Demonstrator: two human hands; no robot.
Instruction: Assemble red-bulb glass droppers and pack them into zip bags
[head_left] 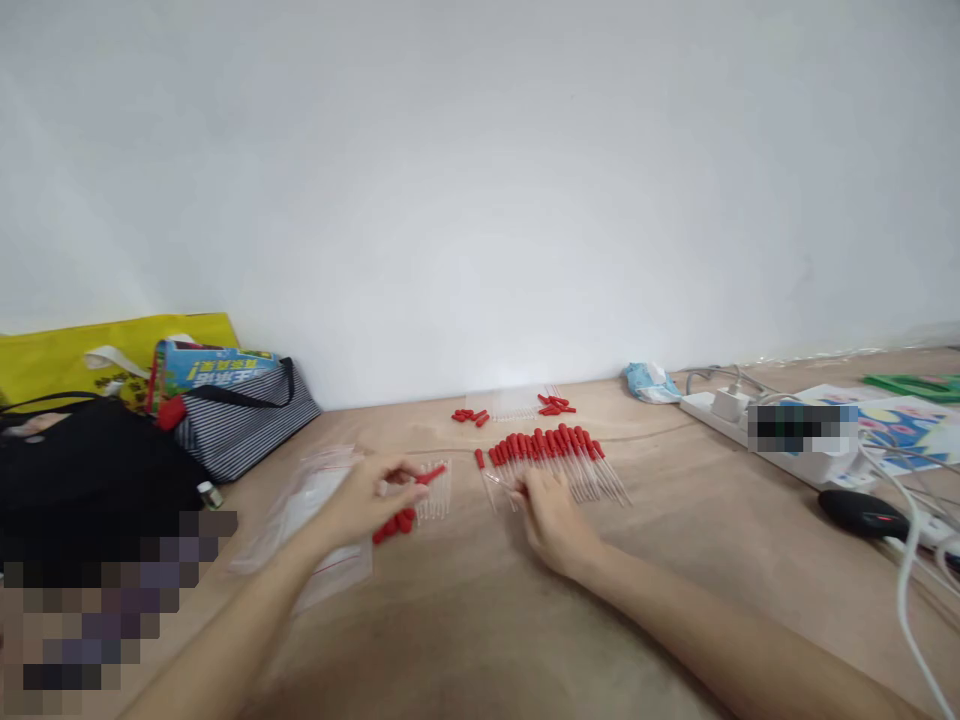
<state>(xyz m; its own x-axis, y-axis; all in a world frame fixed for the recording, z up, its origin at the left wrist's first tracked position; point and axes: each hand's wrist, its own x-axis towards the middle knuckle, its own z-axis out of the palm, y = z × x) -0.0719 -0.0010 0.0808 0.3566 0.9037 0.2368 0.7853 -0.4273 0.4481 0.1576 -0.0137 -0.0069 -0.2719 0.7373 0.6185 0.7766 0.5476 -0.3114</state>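
Between the thumb and fingers of my left hand (375,500) is a red rubber bulb (431,474), pointing right. Below that hand lies a small pile of red bulbs (394,527), and beside it a row of bare glass dropper tubes (435,500). My right hand (559,520) pinches a clear glass dropper tube (496,481) whose end points left toward the other hand. Behind the right hand, a dense row of glass droppers with red bulbs (547,442) lies on the table. One more capped dropper (481,459) rests slightly apart at the row's left end.
Plastic zip bags (341,580) lie under my left forearm. Near the wall are loose red bulbs (469,415) and a clear bag of tubes (512,408). A striped bag (244,415) and black bag (97,460) stand left; a power strip (795,455) with cables is right.
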